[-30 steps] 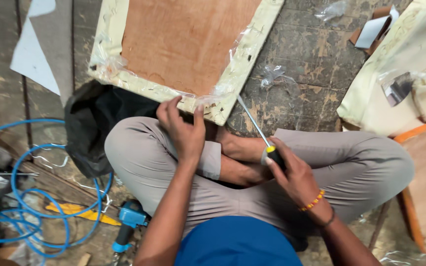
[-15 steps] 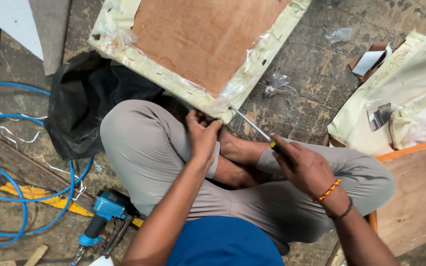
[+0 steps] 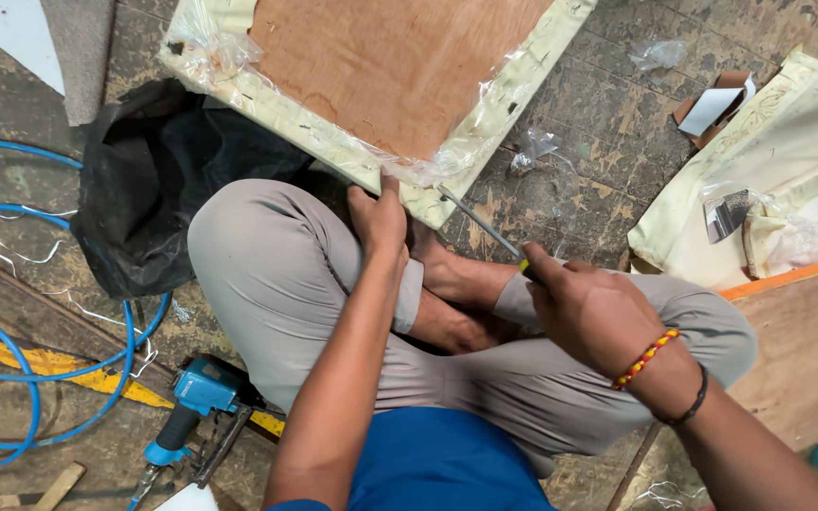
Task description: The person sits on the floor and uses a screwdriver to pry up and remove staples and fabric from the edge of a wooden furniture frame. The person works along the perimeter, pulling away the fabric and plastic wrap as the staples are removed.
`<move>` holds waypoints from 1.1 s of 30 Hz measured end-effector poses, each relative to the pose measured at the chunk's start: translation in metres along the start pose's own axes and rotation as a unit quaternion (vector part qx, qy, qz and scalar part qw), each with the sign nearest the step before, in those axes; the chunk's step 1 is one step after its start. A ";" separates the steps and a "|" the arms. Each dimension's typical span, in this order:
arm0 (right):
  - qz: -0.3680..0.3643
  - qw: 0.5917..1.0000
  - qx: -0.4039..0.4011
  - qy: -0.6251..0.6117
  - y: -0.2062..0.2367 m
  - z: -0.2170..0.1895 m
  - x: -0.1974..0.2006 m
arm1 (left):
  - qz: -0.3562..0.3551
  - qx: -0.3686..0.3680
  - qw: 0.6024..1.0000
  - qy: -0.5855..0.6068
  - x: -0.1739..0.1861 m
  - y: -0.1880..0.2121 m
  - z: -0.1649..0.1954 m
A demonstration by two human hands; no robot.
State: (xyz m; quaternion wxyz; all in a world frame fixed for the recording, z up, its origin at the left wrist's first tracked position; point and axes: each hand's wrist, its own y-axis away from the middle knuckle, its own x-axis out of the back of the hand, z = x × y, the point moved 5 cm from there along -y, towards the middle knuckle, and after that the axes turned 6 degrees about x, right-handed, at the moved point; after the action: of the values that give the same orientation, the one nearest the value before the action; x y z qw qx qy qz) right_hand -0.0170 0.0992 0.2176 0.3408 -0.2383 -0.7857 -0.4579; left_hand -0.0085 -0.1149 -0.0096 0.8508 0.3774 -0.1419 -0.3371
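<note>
Left hand point(image 3: 381, 220) presses fingers together on the upholstered panel point(image 3: 400, 85) edge; right hand point(image 3: 591, 312) fingers are clamped on the screwdriver point(image 3: 485, 229), whose tip meets that edge.

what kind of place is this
Probably an upholstery workshop, with work done on the floor: a plywood panel edged in cream fabric, a blue air stapler on a blue hose, and a screwdriver in the right hand.
</note>
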 end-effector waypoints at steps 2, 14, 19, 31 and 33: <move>-0.033 0.999 -0.031 0.011 0.001 0.000 -0.013 | 0.006 -0.019 0.999 -0.026 0.002 -0.003 0.000; 0.276 0.959 0.042 -0.042 0.021 0.009 -0.130 | -0.018 -0.035 0.997 -0.065 0.004 -0.008 -0.003; 0.072 0.744 -0.105 -0.656 0.018 0.029 -0.179 | -0.046 -0.047 0.997 -0.040 0.002 -0.006 0.000; 0.066 0.743 -0.084 -0.661 0.032 0.030 -0.157 | -0.009 -0.041 0.996 -0.078 0.007 -0.002 0.004; 0.133 0.867 -0.070 -0.475 0.043 0.028 -0.142 | -0.018 -0.044 0.997 -0.065 0.007 -0.002 0.004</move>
State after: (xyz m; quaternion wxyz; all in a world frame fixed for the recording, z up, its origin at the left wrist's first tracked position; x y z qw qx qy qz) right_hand 0.0966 0.1350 0.1250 -0.0341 -0.5524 -0.7796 -0.2932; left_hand -0.0060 -0.1223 -0.0085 0.8496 0.3194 -0.1749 -0.3815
